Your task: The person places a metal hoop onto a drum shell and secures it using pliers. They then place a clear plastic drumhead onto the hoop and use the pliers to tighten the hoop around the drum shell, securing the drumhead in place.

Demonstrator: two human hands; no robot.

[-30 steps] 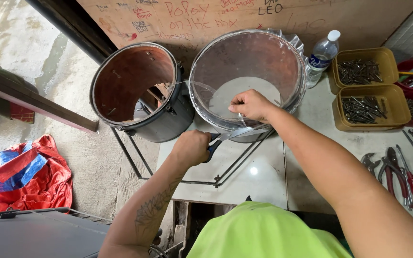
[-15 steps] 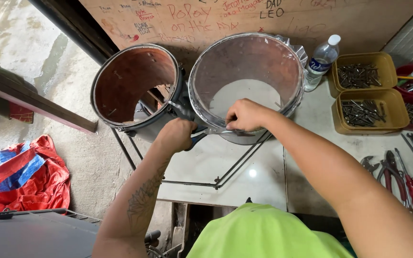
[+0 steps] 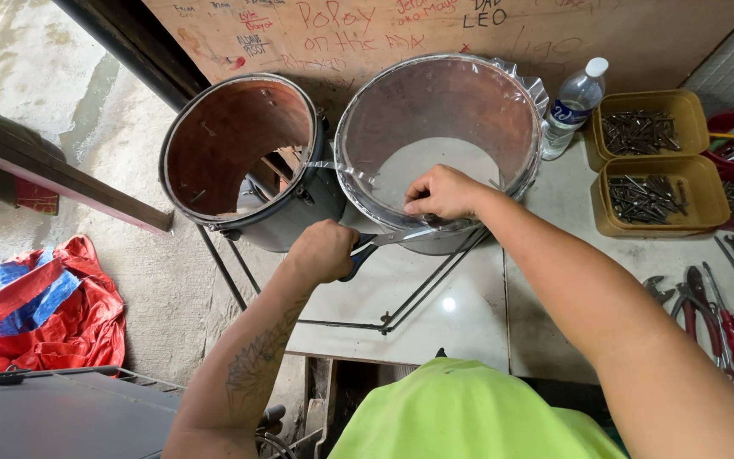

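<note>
At a tiled workbench [image 3: 469, 314], a person in a bright yellow-green shirt [image 3: 460, 412] worked on a drum shell [image 3: 439, 144] wrapped in clear plastic film [image 3: 524, 89], which stood on the bench against a scribbled plywood board [image 3: 367, 34]. The left hand [image 3: 323, 251] was closed around the dark handles of a pair of scissors [image 3: 375, 242], the blades pointing at the film along the shell's near rim. The right hand [image 3: 443, 194] rested on that rim, fingers pressed together and pinching the film's edge taut — just beside the blades.

To the left, touching the wrapped shell, stood a second drum shell [image 3: 239, 161], dark outside and reddish-brown inside, bare of film. To the right stood a clear plastic water bottle [image 3: 573, 106] with a white cap and a blue-and-white label band. Beyond it sat two shallow mustard-yellow trays [image 3: 690, 204], one behind the other, each holding metal screws or nails. Red-handled pliers and screwdrivers [image 3: 728, 310] lay at the bench's right edge — well apart from the hands. On the concrete floor at left lay a crumpled red and blue sheet [image 3: 44, 310].
</note>
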